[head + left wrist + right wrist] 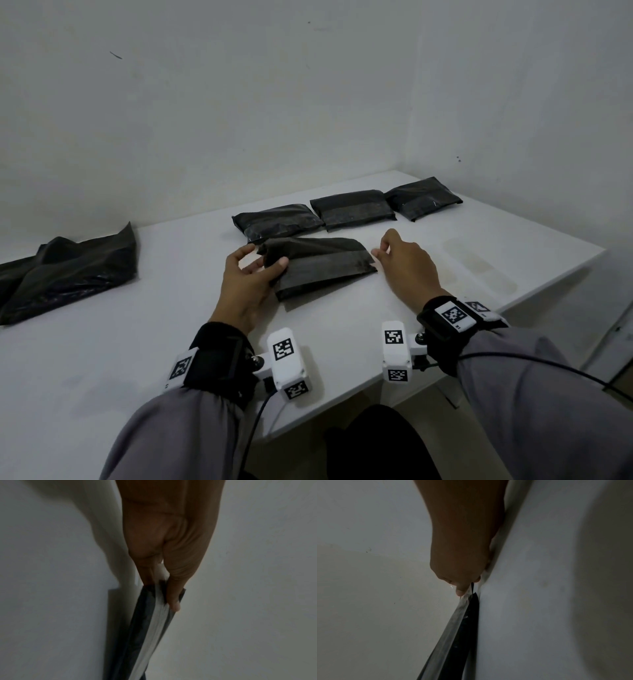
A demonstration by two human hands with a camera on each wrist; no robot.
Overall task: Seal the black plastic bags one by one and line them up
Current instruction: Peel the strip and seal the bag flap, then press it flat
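Observation:
A flat black plastic bag (322, 270) lies mid-table with its flap folded over. My left hand (267, 257) pinches its left end, thumb on top and fingers behind. In the left wrist view the left hand (161, 592) holds the bag (152, 628) edge-on, thumb pressed on the flap. My right hand (379, 250) pinches the flap's right corner. The right wrist view shows the right hand (467, 588) gripping the thin edge of the bag (465, 628). Three sealed black bags (352, 209) lie side by side in a row behind it.
A loose heap of unsealed black bags (68, 270) lies at the left of the white table (137, 342). The wall runs close behind the row. The table's right edge (548, 284) falls off just beyond my right wrist.

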